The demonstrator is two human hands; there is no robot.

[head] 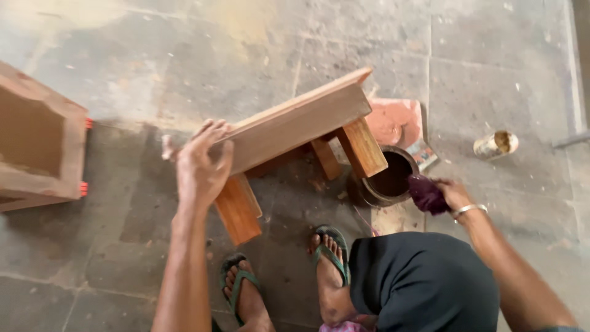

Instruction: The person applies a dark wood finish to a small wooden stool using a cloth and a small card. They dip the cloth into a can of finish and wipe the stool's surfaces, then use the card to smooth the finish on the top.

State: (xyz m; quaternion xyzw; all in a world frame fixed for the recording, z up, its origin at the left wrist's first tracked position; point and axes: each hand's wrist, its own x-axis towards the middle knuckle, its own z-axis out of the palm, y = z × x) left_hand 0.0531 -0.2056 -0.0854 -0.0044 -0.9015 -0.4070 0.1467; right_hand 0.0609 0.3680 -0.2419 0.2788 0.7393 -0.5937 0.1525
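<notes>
Reddish-brown wood makes up a small stool (295, 132) that is lying tipped on its side on the grey stone floor (123, 246), with the left hand (201, 163) gripping its edge, fingers curling over the top board. Just right of it, a round dark tin (388, 178) is standing open, its inside dark. The right hand (452, 193) is clutching a purple rag (427, 193) beside the tin's rim, while a small empty can (495, 144) is lying well apart.

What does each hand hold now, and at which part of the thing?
The left hand grips the small wooden stool at the end of its top board, tilting it. The right hand pinches a dark purple rag, bunched, beside the round pot.
</notes>
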